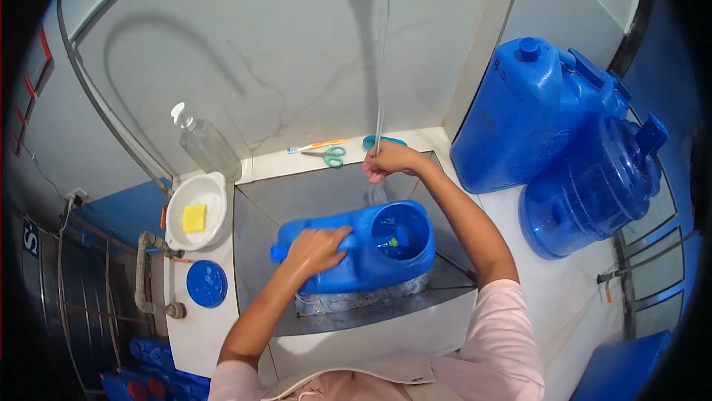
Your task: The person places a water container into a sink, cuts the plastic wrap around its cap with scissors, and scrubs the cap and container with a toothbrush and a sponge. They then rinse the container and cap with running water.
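Note:
A blue water jug (334, 216) lies on its side in the grey sink (256, 260), its wide round opening facing right. My left hand (317, 251) is closed round the jug's handle. Through the opening, a small green and white patch shows inside. Above the far side of the sink, my right hand (389, 160) meets a thin stream of water (382, 67) falling from above. Its fingers are curled downward, and whether they hold anything is hidden. Water splashes below them, behind the jug. A lumpy pale grey thing (319, 303) sits under the jug.
On the left counter are a white basin (174, 216) with a yellow sponge (194, 218), a blue lid (206, 284) and a pump bottle (204, 145). Scissors (334, 156) and a toothbrush (315, 146) lie behind the sink. Large blue containers (512, 112) stand at right.

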Motion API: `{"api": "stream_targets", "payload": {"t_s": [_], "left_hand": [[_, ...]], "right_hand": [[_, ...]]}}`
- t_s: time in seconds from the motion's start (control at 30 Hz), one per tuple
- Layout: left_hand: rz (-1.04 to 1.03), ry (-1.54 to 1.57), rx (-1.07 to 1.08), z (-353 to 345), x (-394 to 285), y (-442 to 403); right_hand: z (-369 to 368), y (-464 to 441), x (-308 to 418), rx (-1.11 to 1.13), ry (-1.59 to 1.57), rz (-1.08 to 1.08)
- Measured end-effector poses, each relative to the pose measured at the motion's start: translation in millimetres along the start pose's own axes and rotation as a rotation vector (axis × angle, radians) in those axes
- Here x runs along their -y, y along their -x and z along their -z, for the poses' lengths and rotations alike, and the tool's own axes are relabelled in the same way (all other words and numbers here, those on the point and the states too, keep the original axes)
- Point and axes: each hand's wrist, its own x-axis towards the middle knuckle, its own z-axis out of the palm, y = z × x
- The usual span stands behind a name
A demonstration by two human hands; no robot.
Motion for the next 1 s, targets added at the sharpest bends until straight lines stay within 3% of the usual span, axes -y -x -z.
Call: {"api": "stream_targets", "payload": {"t_s": [0.07, 0.13, 0.17, 0.27, 0.33, 0.47, 0.53, 0.57, 0.6, 0.63, 0.67, 0.73, 0.77, 0.83, 0.9, 0.93, 1.0], "left_hand": [[-0.134, -0.053, -0.106, -12.8, 2.5, -35.1], [-0.201, -0.117, -0.363, -22.8, 2.3, -67.1], [-0.204, -0.120, -0.369, -28.8, 1.6, -83.5], [-0.015, -0.243, -0.522, -42.7, 4.5, -112.1], [-0.181, -0.104, -0.581, -38.9, 11.1, -119.7], [-0.173, -0.061, -0.513, -31.0, 11.4, -114.4], [-0.149, 0.113, -0.154, -19.9, 2.1, -105.5], [-0.121, 0.118, -0.161, -20.2, -5.2, -100.1], [-0.114, 0.097, -0.122, -22.1, -13.5, -93.3], [-0.106, 0.075, -0.082, -22.9, -17.3, -83.3], [-0.078, 0.079, -0.088, -22.0, -17.8, -70.6], [-0.391, 0.533, -0.298, -19.0, -21.5, -44.6], [-0.345, 0.718, -0.323, -12.5, -22.4, -26.9], [-0.191, 0.769, -0.398, -2.3, -0.3, 13.8], [0.107, 0.609, -0.480, 1.6, 35.1, 60.3], [0.262, 0.364, -0.502, -0.8, 54.2, 87.3], [0.569, 0.035, -0.376, 6.6, 86.2, 134.8]], "right_hand": [[-7.5, 9.1, 9.9, 0.019, -0.014, -0.021], [-10.0, 18.5, 22.0, -0.048, -0.082, -0.010], [-10.2, 23.7, 29.7, -0.052, -0.078, -0.005], [-14.5, 31.3, 39.3, -0.135, -0.216, -0.043], [-14.7, 27.9, 37.9, -0.186, -0.184, -0.033], [-21.2, 31.8, 40.3, -0.182, -0.172, -0.005], [-24.4, 30.6, 31.1, -0.232, -0.152, 0.027], [-25.1, 20.9, 12.1, -0.175, 0.102, 0.064], [-35.1, 18.8, 0.1, -0.146, 0.110, 0.066], [-49.7, 20.9, -11.8, -0.174, 0.319, 0.127], [-63.2, 25.6, -23.2, -0.201, 0.526, 0.195], [-84.4, 40.1, -46.8, -0.141, 0.197, 0.031], [-98.0, 53.8, -48.0, -0.176, 0.237, 0.040], [-124.1, 94.0, -41.0, -0.274, 0.452, 0.058], [-141.9, 119.1, -45.2, -0.335, 0.622, 0.070], [-144.4, 128.9, -50.1, -0.359, 0.648, 0.049], [-146.9, 142.2, -61.8, -0.383, 0.669, 0.025]]}}
